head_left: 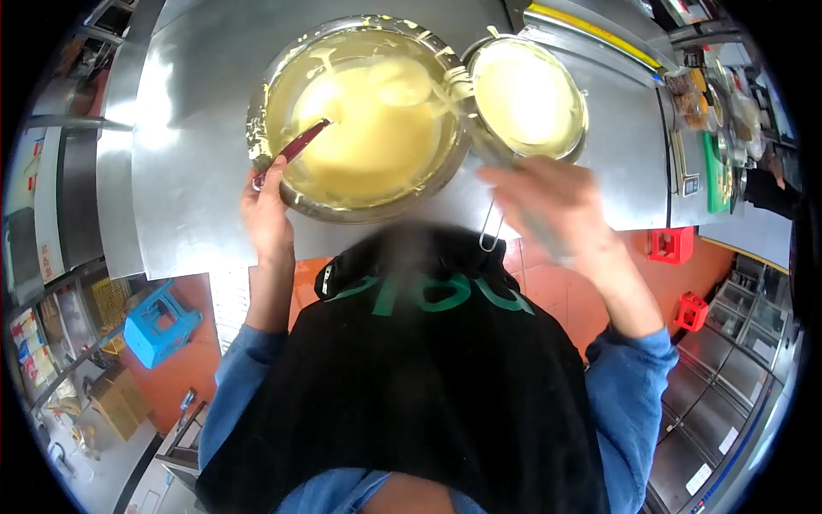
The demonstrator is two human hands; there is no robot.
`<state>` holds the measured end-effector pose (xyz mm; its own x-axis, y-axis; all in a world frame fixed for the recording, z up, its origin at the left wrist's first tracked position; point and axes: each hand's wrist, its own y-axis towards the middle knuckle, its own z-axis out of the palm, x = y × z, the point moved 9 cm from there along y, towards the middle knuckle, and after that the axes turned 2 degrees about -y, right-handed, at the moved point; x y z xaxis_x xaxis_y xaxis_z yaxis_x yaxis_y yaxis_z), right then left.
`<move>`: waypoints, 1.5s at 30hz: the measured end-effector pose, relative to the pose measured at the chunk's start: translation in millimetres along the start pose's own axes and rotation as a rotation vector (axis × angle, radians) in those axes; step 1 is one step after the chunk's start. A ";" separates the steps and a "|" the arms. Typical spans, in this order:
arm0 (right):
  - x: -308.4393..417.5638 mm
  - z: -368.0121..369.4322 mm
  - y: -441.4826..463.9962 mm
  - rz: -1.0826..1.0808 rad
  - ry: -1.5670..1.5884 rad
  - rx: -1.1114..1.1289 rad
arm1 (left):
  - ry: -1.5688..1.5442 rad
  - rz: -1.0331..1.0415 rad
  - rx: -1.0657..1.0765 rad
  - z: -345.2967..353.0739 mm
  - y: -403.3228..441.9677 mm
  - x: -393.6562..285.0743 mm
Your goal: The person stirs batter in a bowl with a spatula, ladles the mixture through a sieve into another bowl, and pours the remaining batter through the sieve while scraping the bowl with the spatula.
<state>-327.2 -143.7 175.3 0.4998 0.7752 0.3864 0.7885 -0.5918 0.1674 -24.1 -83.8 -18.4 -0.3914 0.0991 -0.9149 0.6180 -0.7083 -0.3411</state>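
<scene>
A large metal bowl (255, 128) of pale yellow batter rests on the steel counter. At its left rim my left hand (268, 206) is closed round the dark red handle of a utensil (306, 140), whose far end dips into the batter. My right hand (552, 201), blurred by motion, is wrapped round the handle of a whisk (488, 141); the whisk's blurred wires lie over the large bowl's right rim. Just beyond that hand stands a smaller bowl (580, 128) holding a paler creamy mixture. Splashes of batter mark both rims.
The steel counter (193, 180) extends left of the large bowl. A yellow-edged metal unit (595, 34) stands at the back right. Further right are a scale (690, 184) and a green board (717, 171). A blue stool (161, 324) and red stools (670, 246) stand on the floor.
</scene>
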 end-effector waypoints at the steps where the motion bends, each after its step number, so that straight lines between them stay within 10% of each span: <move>1: 7.1 25.0 7.5 -0.060 -0.176 0.141 | 0.002 0.012 -0.016 -1.6 0.7 0.6; 4: 4.1 50.0 19.4 -0.092 -0.147 0.254 | 0.030 0.041 -0.072 -3.1 -1.7 1.2; 7: -28.1 19.7 16.1 0.093 0.324 -0.118 | 0.042 0.038 -0.088 -2.4 -3.0 1.9; 9: -71.8 29.9 -2.8 0.730 0.803 -0.121 | 0.072 0.065 -0.076 2.2 -5.5 -1.7; 11: -87.5 26.6 -14.4 0.882 0.931 -0.179 | 0.108 0.082 -0.069 4.9 -5.8 -3.5; 35: -72.3 -117.5 -95.9 0.796 0.868 -0.570 | 0.132 0.092 -0.016 7.5 -3.0 -3.0; 42: -41.9 -130.4 -131.3 0.755 0.371 -0.668 | 0.088 0.135 0.044 12.6 -3.1 -5.1; 45: -17.4 -92.1 -107.1 0.360 -0.226 -0.258 | 0.090 0.123 0.043 6.1 1.0 -0.3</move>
<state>-453.4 -114.2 234.1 0.8115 0.5235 0.2597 0.4516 -0.8438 0.2899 -27.5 -88.8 -17.2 -0.2506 0.0705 -0.9655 0.6271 -0.7480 -0.2174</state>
